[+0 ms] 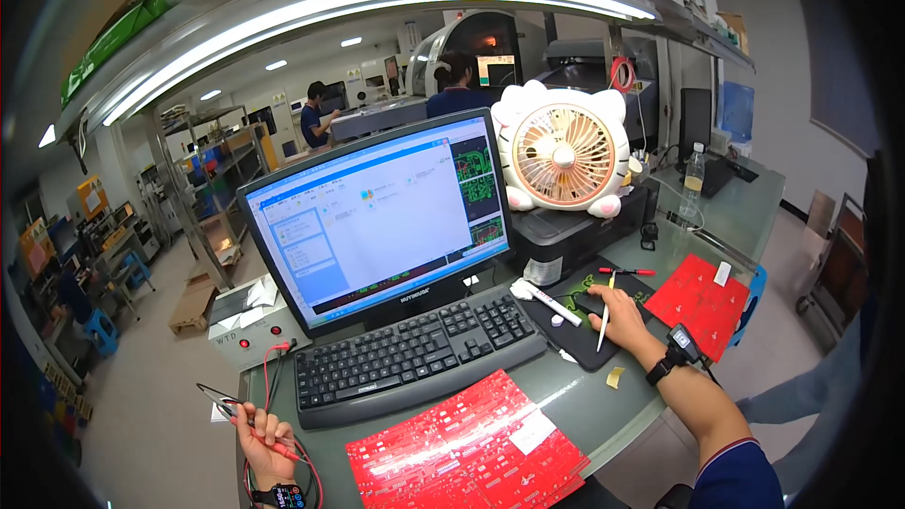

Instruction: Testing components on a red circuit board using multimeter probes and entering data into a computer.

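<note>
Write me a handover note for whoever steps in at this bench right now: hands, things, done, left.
Left hand: holds red and black test probes at the desk's near-left edge.
Right hand: on the mouse on the black pad, a white pen between its fingers.
Things: red circuit panel in front of the keyboard, another red board to the right; monitor on.
Done: cannot tell. Left: probes are not touching a board.

Mouse: hidden under my right hand [617,309] | red circuit panel [467,452]: near edge cut off by the frame's bottom | my left hand [264,443]: wrist cropped there | monitor [377,217] text: too small to read
</note>
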`<state>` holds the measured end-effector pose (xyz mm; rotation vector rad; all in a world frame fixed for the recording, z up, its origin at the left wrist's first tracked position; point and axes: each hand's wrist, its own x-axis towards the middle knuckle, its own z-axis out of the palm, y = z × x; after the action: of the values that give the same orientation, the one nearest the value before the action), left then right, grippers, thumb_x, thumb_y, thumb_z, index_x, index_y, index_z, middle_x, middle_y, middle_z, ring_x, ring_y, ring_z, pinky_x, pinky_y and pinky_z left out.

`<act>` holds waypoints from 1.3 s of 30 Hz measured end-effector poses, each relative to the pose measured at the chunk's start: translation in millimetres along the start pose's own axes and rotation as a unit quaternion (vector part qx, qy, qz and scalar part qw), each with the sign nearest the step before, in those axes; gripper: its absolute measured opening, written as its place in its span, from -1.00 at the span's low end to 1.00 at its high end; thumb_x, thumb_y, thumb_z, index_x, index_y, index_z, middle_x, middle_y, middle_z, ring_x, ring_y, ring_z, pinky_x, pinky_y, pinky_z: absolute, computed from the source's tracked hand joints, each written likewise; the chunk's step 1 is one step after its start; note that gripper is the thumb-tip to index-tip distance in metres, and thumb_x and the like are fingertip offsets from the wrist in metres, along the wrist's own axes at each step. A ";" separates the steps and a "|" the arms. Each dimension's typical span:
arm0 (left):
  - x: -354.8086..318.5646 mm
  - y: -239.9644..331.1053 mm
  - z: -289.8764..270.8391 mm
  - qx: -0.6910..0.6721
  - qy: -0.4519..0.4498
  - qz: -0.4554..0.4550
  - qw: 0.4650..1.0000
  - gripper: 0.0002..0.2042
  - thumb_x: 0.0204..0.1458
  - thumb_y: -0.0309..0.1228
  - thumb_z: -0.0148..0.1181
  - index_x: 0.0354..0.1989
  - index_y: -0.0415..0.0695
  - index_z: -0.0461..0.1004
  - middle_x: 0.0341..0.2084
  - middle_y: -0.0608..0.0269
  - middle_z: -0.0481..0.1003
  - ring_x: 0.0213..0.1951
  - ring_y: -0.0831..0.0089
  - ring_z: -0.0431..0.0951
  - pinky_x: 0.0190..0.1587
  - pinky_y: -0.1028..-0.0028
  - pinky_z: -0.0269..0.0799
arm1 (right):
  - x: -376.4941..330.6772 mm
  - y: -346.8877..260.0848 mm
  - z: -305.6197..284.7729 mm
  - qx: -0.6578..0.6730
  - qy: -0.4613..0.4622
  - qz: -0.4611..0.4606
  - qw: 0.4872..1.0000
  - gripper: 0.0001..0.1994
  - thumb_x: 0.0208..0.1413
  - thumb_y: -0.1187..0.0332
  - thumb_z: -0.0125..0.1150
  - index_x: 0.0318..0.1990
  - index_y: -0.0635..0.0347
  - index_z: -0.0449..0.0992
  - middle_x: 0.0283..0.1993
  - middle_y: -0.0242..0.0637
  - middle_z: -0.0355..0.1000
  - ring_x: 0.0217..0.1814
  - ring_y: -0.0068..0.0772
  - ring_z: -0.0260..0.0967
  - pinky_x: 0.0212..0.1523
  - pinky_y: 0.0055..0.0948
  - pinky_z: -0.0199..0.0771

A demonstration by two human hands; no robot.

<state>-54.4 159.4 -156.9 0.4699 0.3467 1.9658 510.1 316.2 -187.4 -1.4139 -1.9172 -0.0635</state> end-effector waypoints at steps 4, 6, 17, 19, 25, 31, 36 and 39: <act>0.1 -0.6 0.1 -0.007 0.012 0.007 1.000 -0.74 0.25 -0.18 -0.07 -0.33 -0.07 0.44 -0.77 0.49 0.10 -0.74 0.70 0.08 -0.62 0.63 0.16 | -0.2 -2.4 -0.5 -0.003 -0.003 0.008 1.000 -0.51 -0.13 0.33 0.30 0.03 0.02 0.35 -0.01 -0.22 0.39 0.08 -0.11 0.27 0.05 -0.20 0.24; -0.4 -1.2 1.3 -0.010 0.018 0.007 1.000 -0.74 0.25 -0.18 -0.07 -0.34 -0.07 0.43 -0.77 0.49 0.10 -0.74 0.69 0.07 -0.62 0.63 0.13 | 0.2 -1.0 0.5 -0.007 -0.005 0.008 1.000 -0.51 -0.13 0.33 0.30 0.03 0.02 0.35 -0.01 -0.22 0.39 0.09 -0.11 0.27 0.06 -0.20 0.24; -2.3 -0.4 0.3 0.017 -0.015 0.002 1.000 -0.74 0.25 -0.20 -0.09 -0.23 -0.09 0.48 -0.78 0.49 0.07 -0.74 0.69 0.05 -0.58 0.62 0.20 | -1.0 -0.6 0.7 -0.021 0.006 -0.006 1.000 -0.47 -0.17 0.30 0.34 0.04 0.04 0.34 0.18 -0.20 0.29 0.23 -0.08 0.18 0.12 -0.16 0.23; -4.5 -1.4 6.8 -0.008 0.022 0.014 1.000 -0.73 0.28 -0.23 -0.15 -0.20 -0.12 0.44 -0.80 0.50 0.10 -0.76 0.69 0.05 -0.58 0.61 0.25 | -0.7 -2.8 -1.3 -0.017 0.001 -0.002 1.000 -0.47 -0.16 0.29 0.35 0.04 0.05 0.34 0.23 -0.21 0.26 0.25 -0.08 0.17 0.13 -0.16 0.23; -9.0 -8.2 19.9 0.011 0.032 0.052 0.998 -0.71 0.25 -0.20 -0.17 -0.27 -0.08 0.47 -0.68 0.45 0.24 -0.61 0.62 0.23 -0.46 0.49 0.35 | -1.2 -1.1 1.4 -0.005 0.003 0.002 1.000 -0.55 -0.12 0.31 0.33 -0.01 0.03 0.38 0.22 -0.25 0.28 0.18 -0.09 0.23 0.13 -0.19 0.25; -12.2 -11.9 23.2 0.082 -0.020 0.021 0.996 -0.63 0.16 -0.11 -0.15 -0.43 -0.10 0.49 -0.58 0.34 0.27 -0.46 0.51 0.26 -0.41 0.44 0.26 | -1.2 -2.6 0.0 -0.002 0.009 -0.003 1.000 -0.63 -0.13 0.33 0.30 -0.09 0.02 0.42 0.19 -0.27 0.31 0.13 -0.12 0.27 0.12 -0.24 0.28; -10.0 -11.3 20.6 0.086 -0.023 0.008 0.996 -0.62 0.16 -0.12 -0.16 -0.44 -0.13 0.48 -0.60 0.32 0.26 -0.50 0.51 0.22 -0.46 0.48 0.20 | -1.4 -1.9 -0.1 -0.006 0.010 -0.006 1.000 -0.65 -0.14 0.34 0.29 -0.11 0.03 0.44 0.18 -0.27 0.33 0.12 -0.13 0.27 0.13 -0.23 0.28; -9.4 -11.1 19.1 0.086 -0.016 0.012 0.996 -0.62 0.17 -0.13 -0.17 -0.43 -0.14 0.48 -0.61 0.32 0.25 -0.52 0.51 0.20 -0.47 0.49 0.19 | -1.7 -1.9 -0.5 -0.009 0.008 -0.005 1.000 -0.66 -0.14 0.33 0.29 -0.12 0.03 0.45 0.18 -0.26 0.33 0.13 -0.13 0.27 0.13 -0.23 0.28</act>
<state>-33.0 156.2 -146.6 0.6181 0.4947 1.9578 508.9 313.9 -187.4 -1.4116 -1.9154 -0.0981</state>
